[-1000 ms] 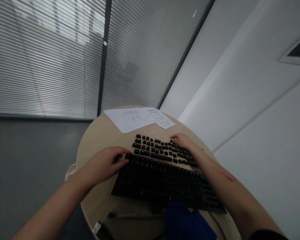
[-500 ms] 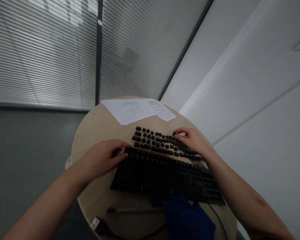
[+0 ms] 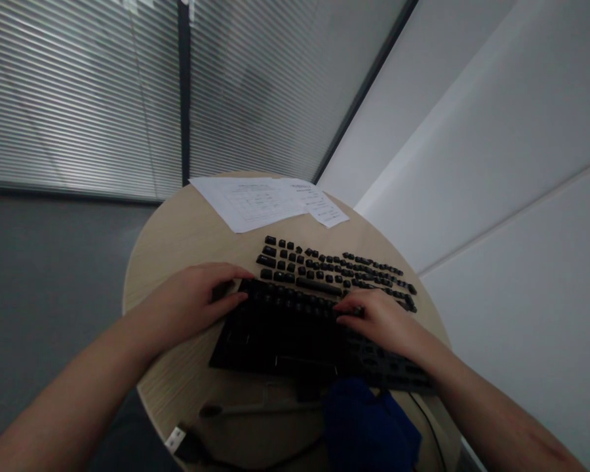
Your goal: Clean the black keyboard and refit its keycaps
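A black keyboard [image 3: 260, 337] lies on the round table, its far rows fitted with keycaps and bare switch positions showing on the right. My left hand [image 3: 191, 298] grips the keyboard's far left corner, thumb and index finger at its edge. Over the keyboard's upper middle, my right hand [image 3: 386, 321] is pinched at the key row; the small keycap between its fingertips is mostly hidden. Beyond the keyboard, loose black keycaps [image 3: 281, 264] are laid out in rows, with a long spacebar [image 3: 318, 286] among those nearest.
Printed sheets [image 3: 255, 206] lie at the table's [image 3: 152, 255] far side. Near me are a bunched blue cloth [image 3: 368, 426], a brush-like tool [image 3: 260, 408] and a cable with a USB plug [image 3: 177, 438]. A white wall [image 3: 511, 196] rises on the right.
My right hand has come from the loose keycap rows back towards me, down onto the keyboard, carrying a keycap. My left hand stays at the keyboard's corner. The view has shifted slightly.
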`<state>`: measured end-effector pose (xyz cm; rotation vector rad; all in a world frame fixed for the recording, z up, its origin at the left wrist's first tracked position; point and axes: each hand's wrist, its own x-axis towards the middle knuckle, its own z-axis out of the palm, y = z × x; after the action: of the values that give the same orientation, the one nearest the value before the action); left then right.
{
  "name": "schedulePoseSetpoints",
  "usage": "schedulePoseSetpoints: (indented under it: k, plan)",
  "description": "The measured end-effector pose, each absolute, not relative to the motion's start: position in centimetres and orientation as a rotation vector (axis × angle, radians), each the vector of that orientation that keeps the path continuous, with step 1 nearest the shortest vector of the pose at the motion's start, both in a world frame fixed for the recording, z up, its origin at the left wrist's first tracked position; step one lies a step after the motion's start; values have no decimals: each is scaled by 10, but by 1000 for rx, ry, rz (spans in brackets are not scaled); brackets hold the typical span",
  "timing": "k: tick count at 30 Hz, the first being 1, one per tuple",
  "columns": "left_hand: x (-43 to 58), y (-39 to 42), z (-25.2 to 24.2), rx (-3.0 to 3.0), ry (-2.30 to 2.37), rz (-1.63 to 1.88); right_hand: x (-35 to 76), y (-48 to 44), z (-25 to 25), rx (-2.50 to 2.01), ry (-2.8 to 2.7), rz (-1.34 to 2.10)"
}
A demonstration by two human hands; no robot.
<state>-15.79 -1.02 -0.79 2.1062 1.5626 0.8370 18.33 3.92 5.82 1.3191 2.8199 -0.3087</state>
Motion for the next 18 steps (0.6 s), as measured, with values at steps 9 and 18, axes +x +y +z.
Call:
schedulePoseSetpoints:
  k: [9,18]
  plan:
    - [-160,-9,-12,2113,1539,857,179,36,57,1295,2778,-272]
    - [-159,-8,-11,2104,1530,842,173,34,63,1277,2727,-186]
